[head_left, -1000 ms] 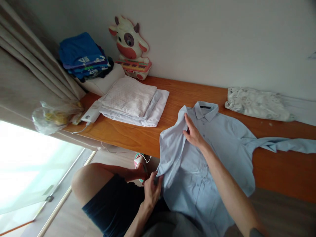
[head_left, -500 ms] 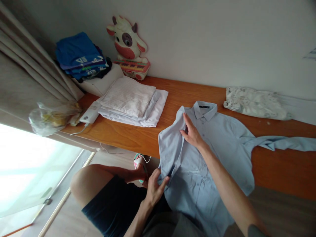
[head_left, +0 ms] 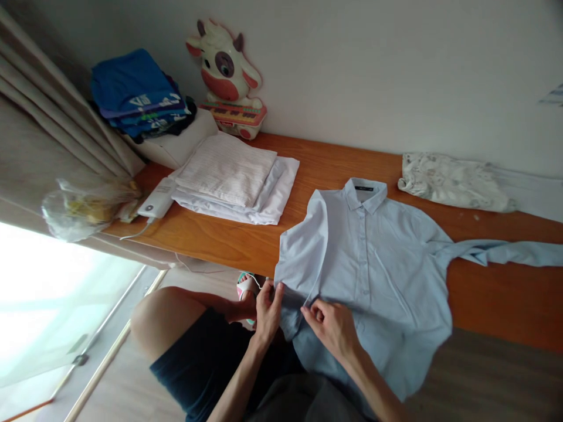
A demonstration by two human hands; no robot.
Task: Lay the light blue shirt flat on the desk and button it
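Observation:
A light blue collared shirt (head_left: pixel 387 252) lies front up across the wooden table, its lower part hanging over the near edge. Its sleeve on the left is folded down along the body; the other sleeve (head_left: pixel 519 253) stretches out to the right. My left hand (head_left: pixel 267 313) is closed on the outer edge of the folded sleeve, near the table's edge. Opposite it, my right hand (head_left: pixel 334 328) pinches the sleeve's inner edge, with fingers curled over the shirt front. Fabric of the sleeve spans the gap between both hands.
Folded white clothes (head_left: pixel 229 170) lie on the table (head_left: pixel 237 243) to the left, beside a white device (head_left: pixel 157 199) with a cable and a plastic bag (head_left: pixel 79 208). Behind stand a blue clothes stack (head_left: pixel 136 88) and a cow toy keyboard (head_left: pixel 233 88). Patterned cloth (head_left: pixel 453 181) lies back right.
My right hand has moved from the shirt's shoulder down to the lower sleeve and closed on its edge. My left hand has shifted slightly up and left. The shirt front looks smoother.

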